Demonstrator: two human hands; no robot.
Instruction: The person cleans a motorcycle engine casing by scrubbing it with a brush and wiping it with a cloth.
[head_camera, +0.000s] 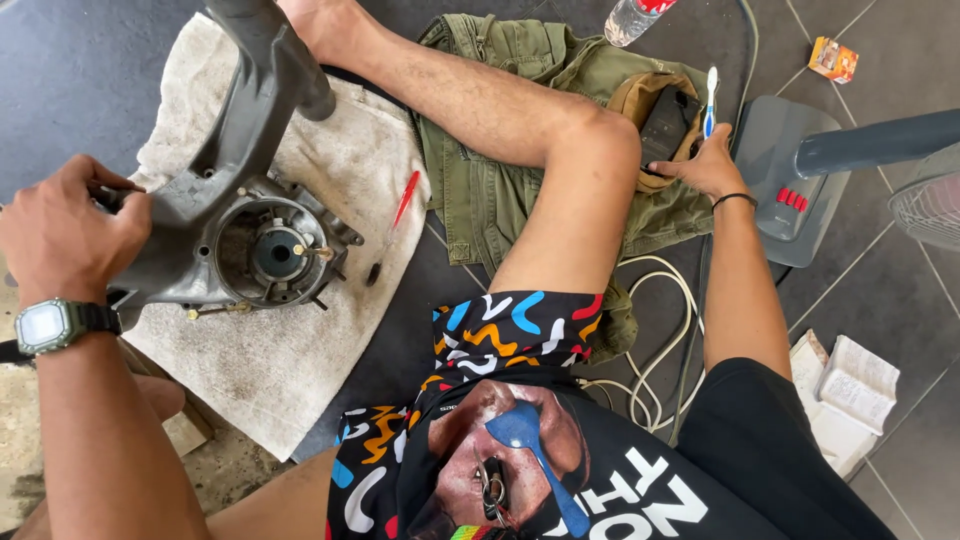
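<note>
Fingers of the left hand, at nine o'clock in the view, curl tight around an edge of a grey metal engine casing, knuckles up, wrist bent slightly inward, with a square green watch on the wrist. The forearm runs down to seven o'clock. The casing lies on a dirty white towel spread over the dark floor, its round opening facing up and brass studs sticking out along its lower edge. One long arm of the casing rises toward twelve o'clock, near a bare foot. At three o'clock from the casing, a small red-handled screwdriver lies on the towel, untouched.

Past the bent knee at centre lie olive green trousers crumpled on the floor, with white cable coiled at their five o'clock side. The right arm stretches out straight toward two o'clock. The right hand pinches a white and blue toothbrush, bristles up, just beside a dark flat case resting on a tan cloth. A black band circles that wrist. Farther toward three o'clock stands a grey fan base with red buttons.
</note>
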